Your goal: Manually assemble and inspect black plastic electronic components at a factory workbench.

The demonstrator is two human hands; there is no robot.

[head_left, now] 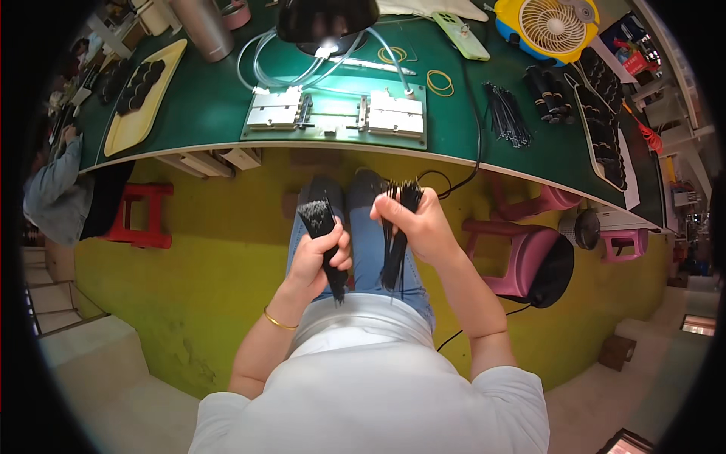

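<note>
A bundle of thin black strands (317,217) was held in the left grip (323,253), which was closed around its middle; its broad end was fanned out above the grip, and its narrow end was pointed down below it. A second black bundle (394,261) was held in the right grip (420,222), wrapped near the top, with most of its length hung below. The two bundles were held apart, above the jeans (366,219). What the strands were made of could not be told.

Ahead of both grips, a green tabletop (200,98) was seen, where metal blocks (276,110) were mounted on a board (340,117) beneath a black lamp (325,19). Ahead and to the right of the right grip, loose black strands (507,113) were laid out. Well to the left of the left grip, black pieces (142,85) were set on a cream tray (117,144). A pink stool (518,261) was placed to the right of the right grip.
</note>
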